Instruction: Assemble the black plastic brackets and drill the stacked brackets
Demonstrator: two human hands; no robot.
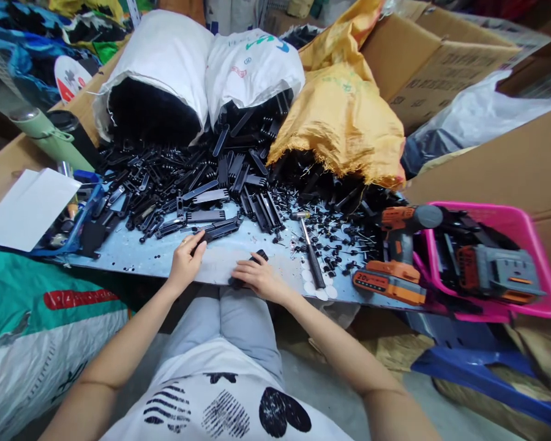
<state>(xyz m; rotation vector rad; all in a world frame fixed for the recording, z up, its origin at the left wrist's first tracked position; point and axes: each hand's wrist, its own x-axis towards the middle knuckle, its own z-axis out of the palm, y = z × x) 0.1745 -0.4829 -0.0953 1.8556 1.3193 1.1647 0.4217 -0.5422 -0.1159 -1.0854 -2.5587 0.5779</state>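
Through the head camera I see the left hand (186, 260) with thumb and fingertips drawn together, pinching a small dark piece (198, 241); I cannot tell whether it joins the long bars beyond. The right hand (260, 278) is palm-down, fingers closed over a black plastic part (261, 255) at the near edge of the blue-topped table (151, 250); its thumb is hidden from me. A loose grip there could let that part drop towards the lap.

Beyond the hands spreads a heap of black plastic strips (211, 196); a nudge at its front could send pieces sliding into the working space. To the right lie a hammer (313, 257), scattered screws (344, 242) and an orange cordless drill (395, 263). Hammer handle and drill battery sit close to the edge, so a swinging forearm might knock either off. Farther back, two white sacks (165, 55) and a yellow sack (344, 116) gape towards me; if one sags, more parts could spill.
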